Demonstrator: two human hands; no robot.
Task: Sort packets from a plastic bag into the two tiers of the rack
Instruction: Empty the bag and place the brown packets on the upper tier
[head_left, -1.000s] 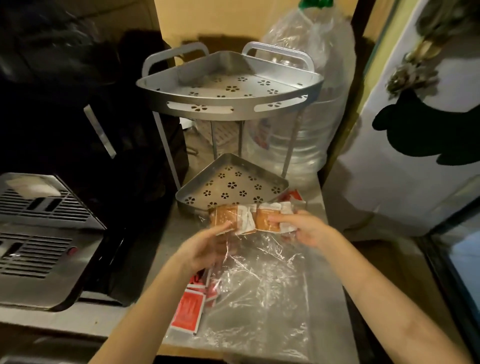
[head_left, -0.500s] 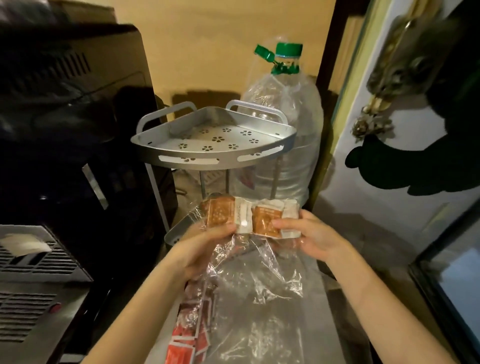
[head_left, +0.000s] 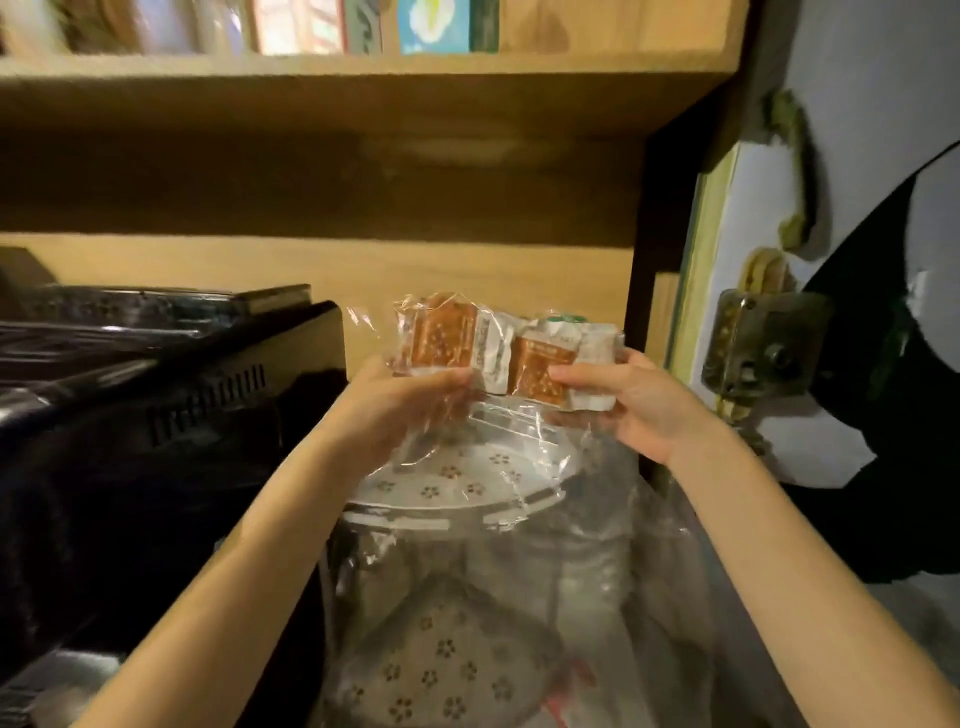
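Both my hands hold up a clear plastic bag that hangs down in front of the rack. My left hand pinches the bag's top over one orange-and-white packet. My right hand pinches it over a second orange packet. Both packets lie inside the bag, above the rack's top tier. The bottom tier, with flower-shaped holes, shows through the plastic lower down.
A black appliance stands close on the left. A wooden shelf runs overhead. A white door with a brass latch is on the right. A large clear bottle sits behind the rack, mostly hidden.
Both hands have lifted the bag with the packets from counter level up above the top tier. The view has tilted upward, bringing the overhead shelf into sight.
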